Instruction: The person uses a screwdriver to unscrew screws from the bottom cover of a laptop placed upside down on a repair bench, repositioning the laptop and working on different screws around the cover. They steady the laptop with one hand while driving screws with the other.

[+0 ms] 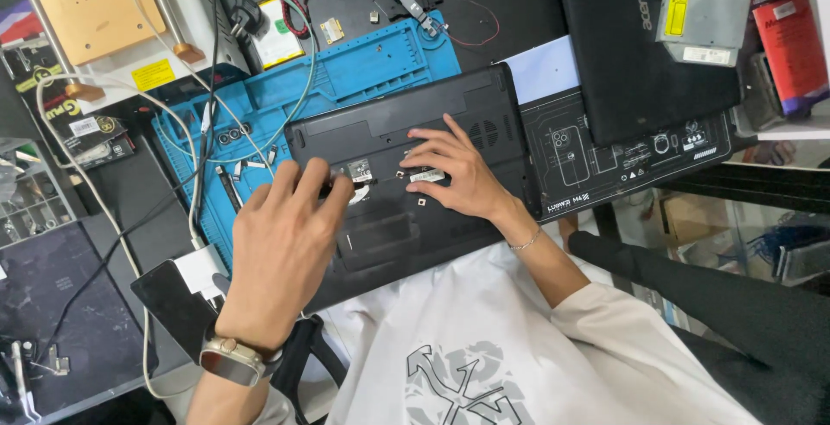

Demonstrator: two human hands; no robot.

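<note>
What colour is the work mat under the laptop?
Blue work mat, clearest in the head view.

Person at the bench is in a loose white cotton T-shirt (484, 338) with a grey-and-black angular graphic print (462, 382) across the chest, short sleeves ending around the elbow. The left hand (281, 248) has a chunky silver-cased smartwatch on a dark band (232, 360) at the wrist. The right hand (458, 174) has a thin silver chain bracelet (525, 240) at its wrist. No gloves and no rings that I can spot.
</note>
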